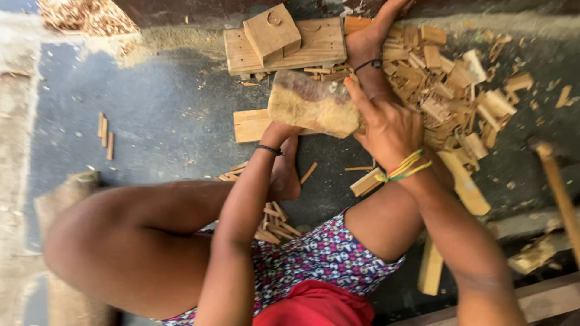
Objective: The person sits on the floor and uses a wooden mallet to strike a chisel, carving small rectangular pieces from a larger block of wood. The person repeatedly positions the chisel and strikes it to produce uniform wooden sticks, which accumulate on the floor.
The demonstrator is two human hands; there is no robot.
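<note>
Right hand (389, 124): fingers spread and clamped on the end of a rough wood block (311, 102), thumb over its top edge. Left hand (279, 130): mostly hidden beneath the block's opposite end, grip cannot be told. Wood block: held between both hands, above the dark floor (157, 115). Just beyond the hands: stacked flat boards (284, 39). Beside the right hand: heap of split wood pieces (450, 90). Below the left hand: small plank (251, 125).
</note>
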